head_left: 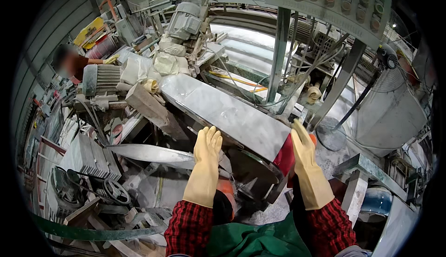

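Note:
Both hands wear long cream rubber gloves below red-and-black checked sleeves. My left hand (207,148) is raised with its fingers stretched out, by the near edge of a long grey flat-topped machine bed (223,110); nothing shows in it. At that bed's right end is my right hand (304,159), its fingers extended and close together, thumb side hidden. A dark red panel or cloth (283,157) hangs from the bed's end, just left of my right glove. Whether either glove touches the bed, I cannot tell.
A control box (327,6) with coloured buttons stands on posts at upper right. Motors (185,21) and a wooden beam (151,110) lie beyond the bed. A curved metal guard (151,153) is left of me. Another person (76,66) works at far left.

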### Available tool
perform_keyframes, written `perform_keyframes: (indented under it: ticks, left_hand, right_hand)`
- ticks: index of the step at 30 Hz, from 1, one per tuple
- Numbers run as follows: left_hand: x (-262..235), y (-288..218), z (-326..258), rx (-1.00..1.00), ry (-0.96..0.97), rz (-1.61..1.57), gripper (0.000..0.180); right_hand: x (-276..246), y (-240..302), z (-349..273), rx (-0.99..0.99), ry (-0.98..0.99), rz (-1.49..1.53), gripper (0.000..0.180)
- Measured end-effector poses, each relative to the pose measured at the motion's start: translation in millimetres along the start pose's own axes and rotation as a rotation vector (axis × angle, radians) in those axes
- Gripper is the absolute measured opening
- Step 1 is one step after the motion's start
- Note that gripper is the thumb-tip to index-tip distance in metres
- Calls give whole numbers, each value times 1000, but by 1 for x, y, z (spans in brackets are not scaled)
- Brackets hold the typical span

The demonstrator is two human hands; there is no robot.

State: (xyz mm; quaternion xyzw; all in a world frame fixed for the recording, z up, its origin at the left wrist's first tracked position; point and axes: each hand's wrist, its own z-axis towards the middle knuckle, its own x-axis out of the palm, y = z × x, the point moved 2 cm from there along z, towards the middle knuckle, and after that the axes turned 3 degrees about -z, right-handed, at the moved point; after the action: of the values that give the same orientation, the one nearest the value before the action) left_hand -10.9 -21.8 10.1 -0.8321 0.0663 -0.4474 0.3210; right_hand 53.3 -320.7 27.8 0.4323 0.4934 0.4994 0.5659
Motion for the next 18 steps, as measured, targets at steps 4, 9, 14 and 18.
perform_keyframes:
  ticks: [4,9,14,18]
  left_hand:
    - [1,12,8,-19,-35,25,49]
    - [5,24,7,-14,-67,90,27]
    - [6,33,8,-145,5,57,21]
    - [5,49,14,-258,142,37,29]
  right_hand:
    - [-10,20,-38,169,259,127,36]
    - [7,25,-53,366,493,203,38]
    - [22,24,-65,277,1027,-718,59]
    - [33,23,-86,14,1282,-1099,50]
